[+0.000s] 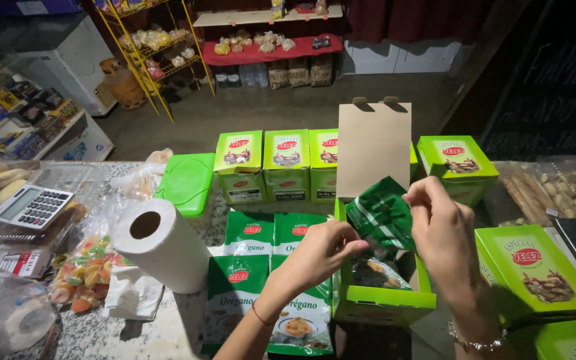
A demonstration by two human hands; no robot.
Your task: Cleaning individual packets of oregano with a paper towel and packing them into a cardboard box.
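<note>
My left hand (318,252) and my right hand (443,230) both grip a dark green foil sachet (381,212) over the mouth of an open light green carton (378,301). The carton's brown lid flap (373,148) stands upright behind the sachet. More sachets show inside the carton. Several flat green sachets (248,280) lie on the counter just left of the carton, under my left forearm.
A row of shut green cartons (285,163) stands behind, others at the right (531,267). A paper towel roll (161,243), a green wipes tub (186,181), a calculator (30,207) and bagged sweets (85,270) sit on the left of the speckled counter (135,333).
</note>
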